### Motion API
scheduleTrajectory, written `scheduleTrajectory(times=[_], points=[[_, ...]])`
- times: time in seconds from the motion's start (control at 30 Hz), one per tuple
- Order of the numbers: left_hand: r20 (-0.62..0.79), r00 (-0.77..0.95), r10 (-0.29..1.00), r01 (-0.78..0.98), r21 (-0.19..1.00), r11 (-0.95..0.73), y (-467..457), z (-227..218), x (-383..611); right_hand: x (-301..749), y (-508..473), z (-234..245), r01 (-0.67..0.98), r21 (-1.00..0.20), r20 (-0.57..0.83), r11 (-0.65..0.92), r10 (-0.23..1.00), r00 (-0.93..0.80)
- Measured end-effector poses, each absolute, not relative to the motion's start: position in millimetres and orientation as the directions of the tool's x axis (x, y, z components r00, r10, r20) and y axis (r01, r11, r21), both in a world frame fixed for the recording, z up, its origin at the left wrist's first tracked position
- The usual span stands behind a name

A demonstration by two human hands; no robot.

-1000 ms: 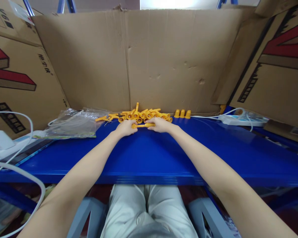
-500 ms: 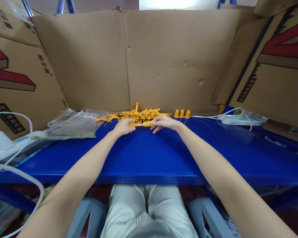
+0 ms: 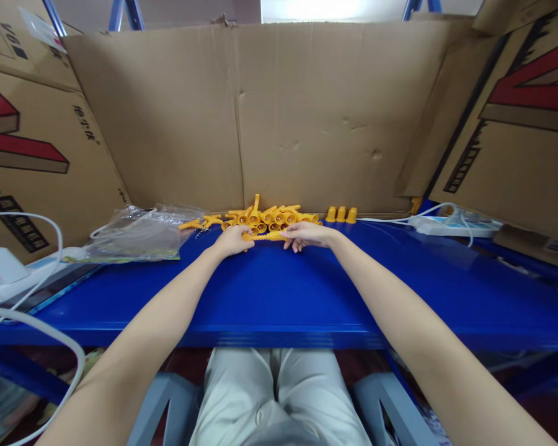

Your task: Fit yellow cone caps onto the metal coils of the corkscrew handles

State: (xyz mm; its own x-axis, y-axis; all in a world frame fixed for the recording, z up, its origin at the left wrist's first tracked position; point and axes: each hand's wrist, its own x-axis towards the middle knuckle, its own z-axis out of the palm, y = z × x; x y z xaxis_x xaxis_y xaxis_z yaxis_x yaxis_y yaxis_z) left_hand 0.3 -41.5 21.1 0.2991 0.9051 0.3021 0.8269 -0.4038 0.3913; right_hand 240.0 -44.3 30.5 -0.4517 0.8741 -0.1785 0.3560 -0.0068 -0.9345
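Between my hands, just above the blue table [image 3: 279,291], lies a yellow plastic piece [image 3: 266,236] with a ribbed middle. My left hand [image 3: 233,240] is closed on its left end. The thumb and fingers of my right hand [image 3: 304,234] pinch the right end, the other fingers curled below. Right behind, a pile of yellow funnel-shaped plastic parts [image 3: 279,217] rests against the cardboard, some with open cups facing me. Several thin yellow pieces [image 3: 209,220] lie left of the pile. Three yellow caps [image 3: 341,215] stand in a row to the right.
Clear plastic bags [image 3: 134,238] lie on the left of the table, beside a white power strip [image 3: 37,266] and cable. Another power strip [image 3: 451,226] sits at the right back. A tall cardboard wall [image 3: 316,118] closes the rear, with printed boxes [image 3: 32,136] at the sides.
Both hands keep hold of the yellow piece in nearly the same spot. My right hand's fingers have curled in closer around its end. The view has shifted slightly.
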Motion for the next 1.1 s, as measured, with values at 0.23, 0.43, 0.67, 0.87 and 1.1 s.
scheduleTrajectory(times=[0.23,0.43,0.67,0.87,1.1], points=[[0.303,0.289,0.908,0.819,0.414,-0.398,-40.5,21.2,-0.9,240.7,-43.6,29.6,0.373,-0.927,-0.162,0.022,0.875,-0.455],[0.326,0.301,0.896,0.806,0.415,-0.422,-42.6,22.5,0.9,236.8,-44.1,29.0,0.43,-0.903,-0.161,0.022,0.909,-0.384],[0.305,0.296,0.905,0.806,0.429,-0.408,-44.1,23.8,3.9,241.4,-43.0,29.6,0.446,-0.894,-0.248,-0.047,0.88,-0.404],[0.268,0.277,0.923,0.807,0.456,-0.374,-44.6,23.2,4.6,247.1,-45.1,32.0,0.302,-0.953,-0.116,0.033,0.88,-0.461],[0.309,0.29,0.906,0.798,0.445,-0.408,-43.9,20.8,5.5,244.2,-40.8,27.4,0.375,-0.926,-0.228,-0.049,0.863,-0.45]])
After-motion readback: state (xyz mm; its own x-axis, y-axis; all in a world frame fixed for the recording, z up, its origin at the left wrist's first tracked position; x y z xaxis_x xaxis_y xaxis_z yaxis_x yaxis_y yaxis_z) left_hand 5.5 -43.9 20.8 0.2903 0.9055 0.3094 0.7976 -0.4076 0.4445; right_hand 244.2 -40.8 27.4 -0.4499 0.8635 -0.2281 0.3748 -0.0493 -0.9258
